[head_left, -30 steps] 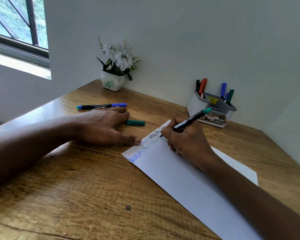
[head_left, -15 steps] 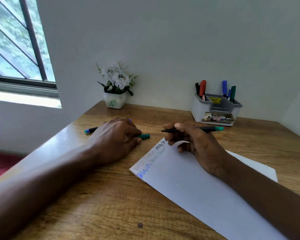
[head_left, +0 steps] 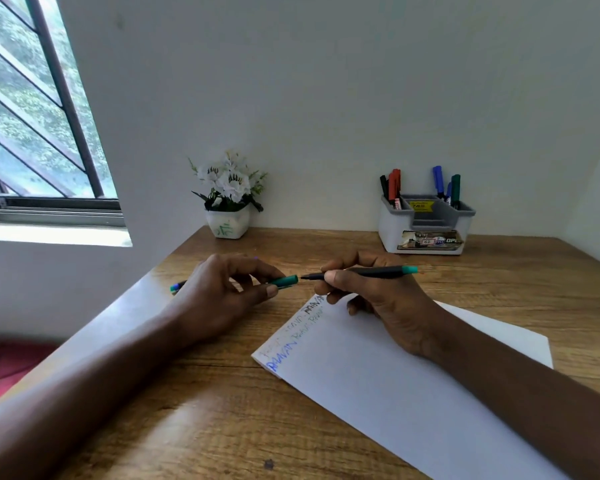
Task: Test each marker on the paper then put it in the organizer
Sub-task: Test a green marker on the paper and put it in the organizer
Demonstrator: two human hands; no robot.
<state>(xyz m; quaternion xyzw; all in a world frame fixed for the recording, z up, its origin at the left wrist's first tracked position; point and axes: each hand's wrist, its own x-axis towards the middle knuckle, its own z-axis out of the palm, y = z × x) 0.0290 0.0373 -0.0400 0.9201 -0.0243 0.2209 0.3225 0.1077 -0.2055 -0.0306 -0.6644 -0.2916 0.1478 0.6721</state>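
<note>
**Green marker (head_left: 371, 272) held level over the top corner of the paper (head_left: 395, 393), pinched in my right hand (head_left: 378, 299).**
My left hand (head_left: 219, 296) pinches the green cap (head_left: 286, 281), its mouth just short of the marker's tip. The paper lies on the wooden surface (head_left: 187, 427), with writing at its far corner. A second marker (head_left: 177, 287) pokes out behind my left hand. The grey organizer (head_left: 426, 230), holding several markers, stands by the wall.
</note>
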